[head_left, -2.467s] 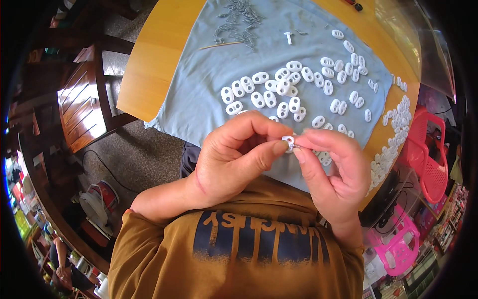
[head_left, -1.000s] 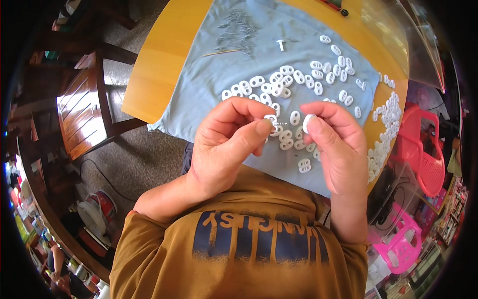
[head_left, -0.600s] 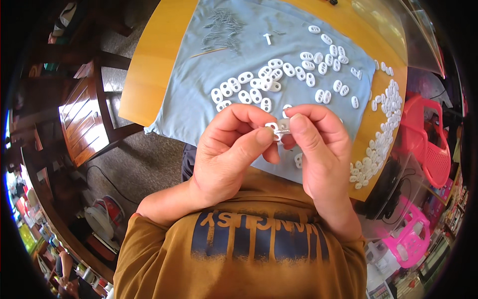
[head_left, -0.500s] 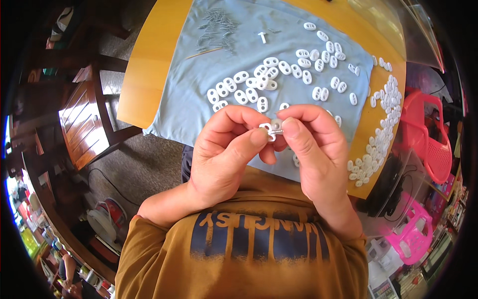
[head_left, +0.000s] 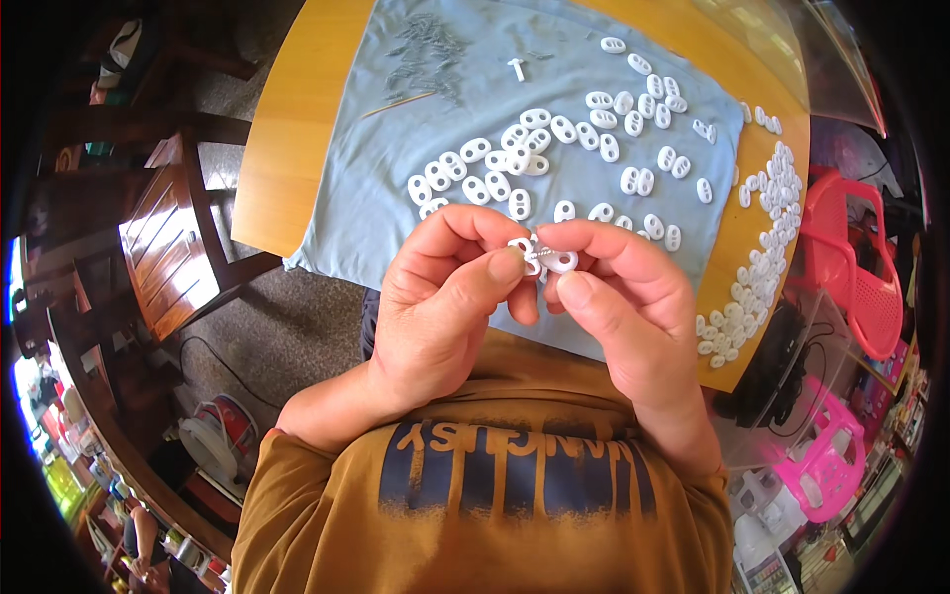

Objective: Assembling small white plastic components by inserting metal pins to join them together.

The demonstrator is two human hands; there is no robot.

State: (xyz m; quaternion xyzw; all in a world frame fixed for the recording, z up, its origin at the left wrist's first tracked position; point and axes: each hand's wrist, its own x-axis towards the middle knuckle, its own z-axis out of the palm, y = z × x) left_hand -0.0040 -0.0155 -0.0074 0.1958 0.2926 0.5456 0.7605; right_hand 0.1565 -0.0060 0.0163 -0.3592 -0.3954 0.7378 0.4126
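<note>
Close in front of my chest, my left hand pinches a small white plastic fitting between thumb and forefinger. My right hand has its thumb and forefinger around a white oval piece with holes, which touches the fitting. A thin ridged bit, perhaps a screw or spring, shows between the two parts. Fingertips cover part of the pieces. Beyond my hands, several white two-holed ovals lie scattered on a light blue cloth.
Thin grey metal bits lie heaped on the cloth's far left, beside a thin wooden stick. Past them is a white T-shaped piece. Many smaller white pieces line the yellow table's right edge. A pink chair stands to the right.
My right thumb and forefinger have moved apart, and the white oval between them shows more fully. The ridged bit is plainer. My left hand keeps its pinch.
</note>
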